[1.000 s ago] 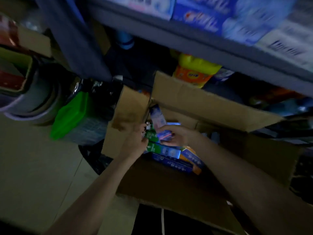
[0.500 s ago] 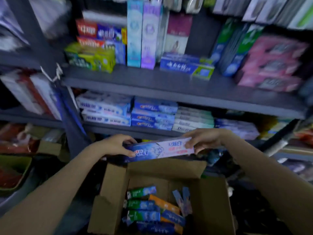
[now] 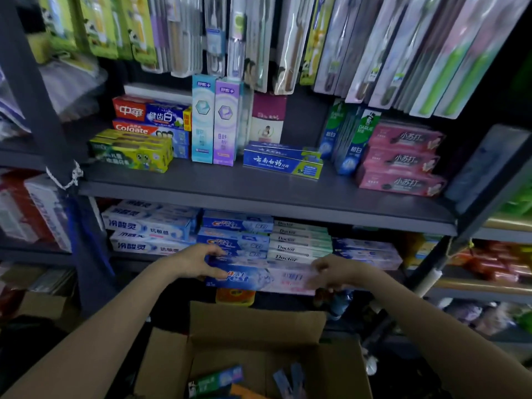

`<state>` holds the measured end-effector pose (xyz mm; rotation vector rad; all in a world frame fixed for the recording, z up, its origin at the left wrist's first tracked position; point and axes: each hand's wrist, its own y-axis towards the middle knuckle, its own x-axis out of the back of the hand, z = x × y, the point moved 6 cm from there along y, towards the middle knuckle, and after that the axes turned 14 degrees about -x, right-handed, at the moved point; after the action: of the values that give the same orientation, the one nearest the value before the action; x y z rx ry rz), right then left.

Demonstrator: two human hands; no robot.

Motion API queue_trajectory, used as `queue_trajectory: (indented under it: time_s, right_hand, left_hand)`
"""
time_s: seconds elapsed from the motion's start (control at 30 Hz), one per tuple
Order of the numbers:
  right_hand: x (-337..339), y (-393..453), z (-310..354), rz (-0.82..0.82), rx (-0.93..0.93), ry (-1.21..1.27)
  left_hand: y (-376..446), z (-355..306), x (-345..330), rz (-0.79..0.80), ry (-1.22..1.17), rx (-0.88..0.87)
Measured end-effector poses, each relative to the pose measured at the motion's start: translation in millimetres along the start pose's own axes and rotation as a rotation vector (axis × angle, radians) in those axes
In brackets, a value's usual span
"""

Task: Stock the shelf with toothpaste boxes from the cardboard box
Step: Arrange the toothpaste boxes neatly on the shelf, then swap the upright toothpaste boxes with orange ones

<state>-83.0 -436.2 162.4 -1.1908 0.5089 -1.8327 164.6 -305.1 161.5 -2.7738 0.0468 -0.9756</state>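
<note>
Toothpaste box point(image 3: 259, 276), long, light and thin-walled, is level at the lower shelf point(image 3: 374, 270) edge, twelve o'clock of the carton point(image 3: 253, 326). Left hand point(image 3: 193, 262) and right hand point(image 3: 335, 272) each pinch one end; gripping the ends looks best, since the middle would probably dent.

Packaged toothbrushes point(image 3: 288, 38) hang along the top (some blurred), and an orange-labelled yellow bottle point(image 3: 235, 296) stands below.

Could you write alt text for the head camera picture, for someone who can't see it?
Two bare hands, left and right, hold a blue and pink Crest toothpaste box level by its ends in front of a lower shelf stacked with Crest boxes. An open cardboard box sits below.
</note>
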Motion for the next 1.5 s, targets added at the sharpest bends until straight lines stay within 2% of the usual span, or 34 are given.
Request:
queue_trajectory:
  time_s: [0.07, 0.17, 0.3, 0.4, 0.53, 0.67, 0.9, 1.0, 1.07, 1.13, 1.27, 1.37, 1.43, 1.5]
  right_hand:
    - [3.5, 10.8, -8.7, -0.147, -0.072, -0.288]
    - [9.0, 21.4, -3.1, -0.381, -0.002, -0.619]
    - [29.3, 33.6, -15.6, -0.460, 0.097, -0.594]
    - [65.4, 52.3, -73.7, -0.448, -0.084, -0.635]
    - [101.7, 77.0, -136.2, -0.546, -0.265, -0.807]
    - [111.6, 101.8, -152.1, -0.606, -0.316, -0.890]
    - [129.3, 131.0, -146.3, -0.661, -0.315, -0.800]
    - [128.8, 127.2, -146.0, -0.747, -0.316, -0.755]
    - [124.8, 120.6, -140.0, -0.889, -0.227, -0.677]
    - [111.9, 113.5, -123.2, -0.932, -0.092, -0.607]
    - [62.6, 81.4, -59.6, -0.996, 0.419, -0.623]
    - [11.4, 74.3, -37.5, -0.954, 0.712, -0.660]
    - [-24.9, 82.9, -38.1, -0.866, 0.774, -0.667]
    - [-66.2, 98.9, -47.4, -0.675, 0.736, -0.678]
  left_hand:
    - [13.9, -5.2, -14.3, 0.056, 0.088, -0.013]
    - [49.6, -35.7, -39.3, 0.058, 0.142, -0.092]
    - [106.9, -86.6, -88.8, 0.015, 0.163, -0.241]
    - [138.9, -105.3, -126.3, -0.008, 0.103, -0.316]
    - [160.0, -88.7, -155.8, 0.084, 0.229, -0.261]
    - [174.6, -62.8, -155.8, 0.057, 0.315, -0.205]
    - [187.7, -43.8, -167.5, 0.111, 0.360, -0.192]
    - [183.8, -40.9, -168.3, 0.101, 0.370, -0.184]
    - [181.8, -42.5, -165.0, 0.069, 0.360, -0.194]
    - [181.6, -45.9, -159.5, 0.004, 0.342, -0.215]
    - [172.3, -56.1, -150.4, -0.159, 0.345, -0.287]
    - [150.5, -47.0, -155.0, -0.206, 0.360, -0.303]
    - [124.5, -26.0, -164.1, -0.208, 0.330, -0.264]
    - [91.3, 14.3, -181.6, -0.150, 0.299, -0.125]
